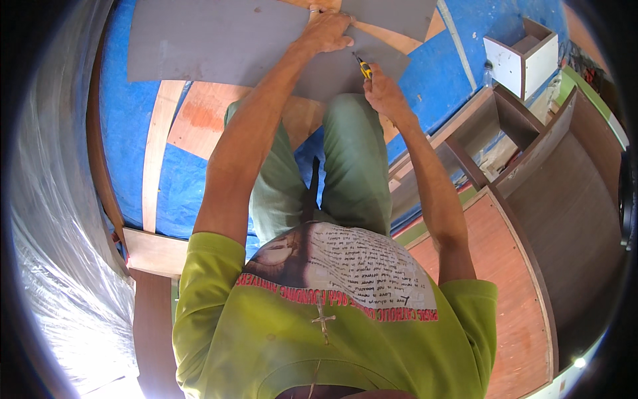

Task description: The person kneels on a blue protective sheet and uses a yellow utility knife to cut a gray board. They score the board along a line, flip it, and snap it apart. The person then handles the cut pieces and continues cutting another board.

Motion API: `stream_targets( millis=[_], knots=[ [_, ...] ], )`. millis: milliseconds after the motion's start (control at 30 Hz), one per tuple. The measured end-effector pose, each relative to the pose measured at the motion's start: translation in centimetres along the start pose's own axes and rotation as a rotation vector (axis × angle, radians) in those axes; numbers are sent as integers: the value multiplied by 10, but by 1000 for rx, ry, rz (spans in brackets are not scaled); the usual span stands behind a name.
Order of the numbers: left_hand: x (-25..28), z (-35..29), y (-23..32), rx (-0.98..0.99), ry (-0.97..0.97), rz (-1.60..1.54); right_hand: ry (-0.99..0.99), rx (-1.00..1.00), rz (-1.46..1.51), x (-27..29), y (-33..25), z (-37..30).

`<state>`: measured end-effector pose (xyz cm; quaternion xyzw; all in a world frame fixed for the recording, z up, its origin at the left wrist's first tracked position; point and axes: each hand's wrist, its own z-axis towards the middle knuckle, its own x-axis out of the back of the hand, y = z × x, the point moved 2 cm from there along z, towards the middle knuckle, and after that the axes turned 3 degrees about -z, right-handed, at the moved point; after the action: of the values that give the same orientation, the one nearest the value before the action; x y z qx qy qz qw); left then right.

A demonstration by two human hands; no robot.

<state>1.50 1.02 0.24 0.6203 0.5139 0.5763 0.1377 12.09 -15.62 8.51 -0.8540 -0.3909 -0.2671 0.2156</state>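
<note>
- While the right hand (pixel 384 93) holds its spot near the knees, its fingers are clamped on one yellow-and-black hand tool (pixel 365 70), slim dark tip angled up and to the left.
- And that tip sits over the grey sheet (pixel 219 43), just beside the left thumb; whether it touches, I cannot tell.
- Over to the left hand (pixel 325 32): one palm down on the grey sheet, thumb apart from the other fingers, one ring (pixel 314 10) on show, nothing visibly gripped.
- Look at that sheet, spread wide just beyond two knees and running under the left forearm; one more grey patch (pixel 395 16) shows at upper right, and whether it joins the first is unclear.
- Below the sheet, one reddish plywood board (pixel 206 116) pokes out, with one pale wooden strip (pixel 159 153) running down beside it.
- Under all of that, one blue tarp (pixel 123 126), crossed at upper right by one narrow pale strip (pixel 457 46).
- Two trouser legs (pixel 355 159) in green, one yellow-green shirt (pixel 319 369), and one cross pendant (pixel 323 322) hanging over its front!
- Out to the right we go: one small white-sided box (pixel 539 65), open at the top, near one brown wooden frame (pixel 508 106).
- Closer in on that side, one big dark brown panel (pixel 571 186) and one reddish panel (pixel 482 279) with a pale edge.
- Far left, clear plastic sheeting (pixel 63 233) hangs in shiny folds.
</note>
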Motion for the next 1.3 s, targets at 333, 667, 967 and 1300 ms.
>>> stream_targets(
  millis=[333, 667, 967, 1300],
  knots=[
    [1, -1, 2, 1, 23, 70, -43, 47, 62, 3, 2, 8],
    [0, 4, 0, 1, 8, 65, 11, 325, -186, 21, -2, 18],
    [6, 5, 11, 92, -13, 64, 35, -213, 971, 26, 23, -18],
    [54, 24, 62, 99, -440, 220, 401, -178, 930, 27, 44, -37]
  ],
)
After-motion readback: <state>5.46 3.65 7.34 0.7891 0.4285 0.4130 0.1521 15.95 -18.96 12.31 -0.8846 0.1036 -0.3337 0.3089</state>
